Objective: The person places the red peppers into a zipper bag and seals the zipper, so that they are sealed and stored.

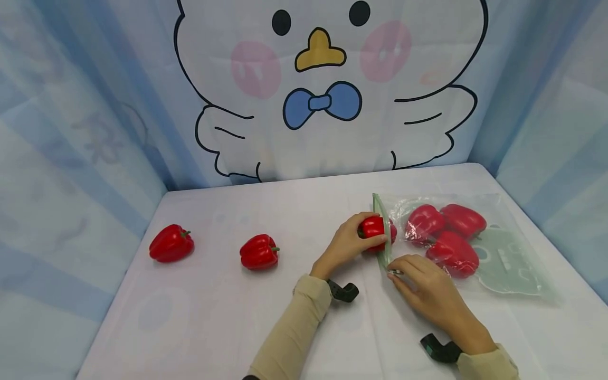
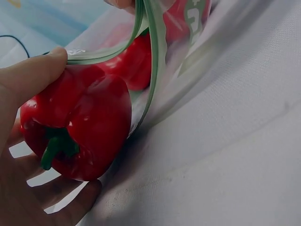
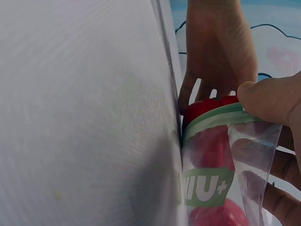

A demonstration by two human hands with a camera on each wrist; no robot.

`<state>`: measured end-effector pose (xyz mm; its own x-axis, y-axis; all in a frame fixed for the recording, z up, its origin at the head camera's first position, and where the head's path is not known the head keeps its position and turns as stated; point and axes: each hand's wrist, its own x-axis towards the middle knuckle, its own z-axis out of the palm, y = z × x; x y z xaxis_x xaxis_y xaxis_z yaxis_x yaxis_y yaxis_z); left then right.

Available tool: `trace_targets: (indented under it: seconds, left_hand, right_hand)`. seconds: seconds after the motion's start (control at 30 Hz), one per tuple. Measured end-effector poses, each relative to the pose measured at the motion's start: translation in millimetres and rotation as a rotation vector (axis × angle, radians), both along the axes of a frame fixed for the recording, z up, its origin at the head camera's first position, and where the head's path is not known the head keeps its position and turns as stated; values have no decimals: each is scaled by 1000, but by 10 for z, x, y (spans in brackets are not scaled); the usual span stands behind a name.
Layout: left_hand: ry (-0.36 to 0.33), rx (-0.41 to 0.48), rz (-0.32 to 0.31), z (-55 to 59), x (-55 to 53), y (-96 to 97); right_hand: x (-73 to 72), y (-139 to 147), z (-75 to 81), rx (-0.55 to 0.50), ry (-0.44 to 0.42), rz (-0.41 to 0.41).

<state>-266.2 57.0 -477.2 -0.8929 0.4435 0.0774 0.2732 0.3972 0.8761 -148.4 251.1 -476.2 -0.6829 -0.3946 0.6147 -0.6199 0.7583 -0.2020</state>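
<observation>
A red bell pepper sits at the mouth of a clear zip bag, partly inside its green-edged opening. My left hand grips this pepper; in the left wrist view its green stem points back toward the palm. My right hand pinches the near end of the bag's zip edge. In the right wrist view the thumb presses on that edge, with the fingers behind the plastic. Inside the bag lie three more red bell peppers.
Two loose red bell peppers lie on the white table: one far left, another left of centre. A patterned curtain rises behind the table's back edge and along both sides.
</observation>
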Motion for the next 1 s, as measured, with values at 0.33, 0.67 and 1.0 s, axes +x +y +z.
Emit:
trace_targets:
  seconds: [0.33,0.67,1.0]
  left_hand:
    - [-27,-15,-27,31,55,31]
    - [-85,18,-95,1,78,22]
    - [-139,34,-327,82,-14,-142]
  right_hand:
    - [-19,-15,16,12,-4,4]
    - [8,-20,13,22,-17,-25]
    - [-16,-9,19,12,-11,3]
